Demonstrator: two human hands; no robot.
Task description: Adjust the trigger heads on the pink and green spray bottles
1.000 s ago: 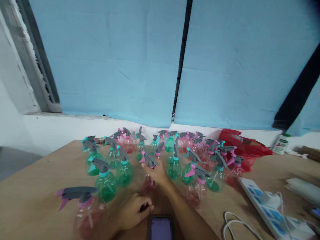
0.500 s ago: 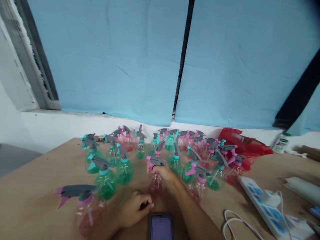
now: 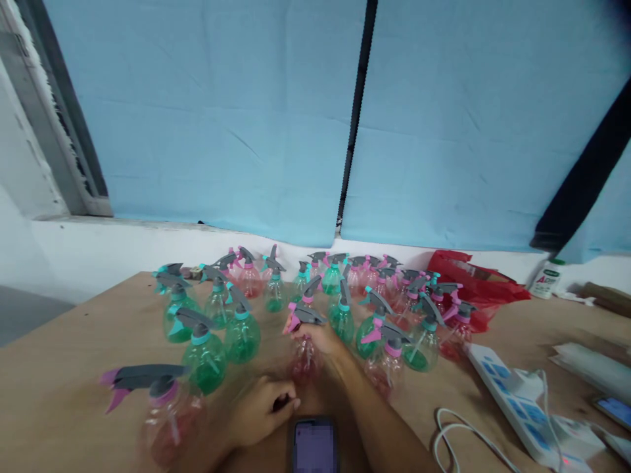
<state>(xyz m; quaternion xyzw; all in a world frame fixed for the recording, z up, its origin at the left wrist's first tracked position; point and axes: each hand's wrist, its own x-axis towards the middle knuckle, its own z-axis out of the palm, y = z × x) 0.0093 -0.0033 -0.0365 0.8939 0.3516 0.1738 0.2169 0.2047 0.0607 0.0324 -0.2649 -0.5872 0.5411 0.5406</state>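
Note:
In the head view, my right hand (image 3: pixel 315 337) is wrapped around the neck of a clear pink spray bottle (image 3: pixel 304 364), just under its grey-and-pink trigger head. The bottle stands upright on the wooden table (image 3: pixel 93 355). My left hand (image 3: pixel 269 407) rests on the tabletop with its fingers curled in and nothing visible in them. Left of that hand is another pink spray bottle (image 3: pixel 170 420), its trigger pointing left. A green spray bottle (image 3: pixel 204 361) stands behind it. Close in front of me, between my forearms, lies a phone (image 3: pixel 314 447).
Several more green and pink spray bottles (image 3: pixel 241 335) spread across the table to the wall. At right are a red plastic bag (image 3: pixel 473 286), a white power strip (image 3: pixel 513 404) with plugs, a looped white cable (image 3: pixel 461 424), a second phone (image 3: pixel 614 408) and a white bottle (image 3: pixel 547 279).
The whole scene has shifted slightly left as my head turned. My right hand keeps its grip on the pink spray bottle, and my left hand stays curled on the table.

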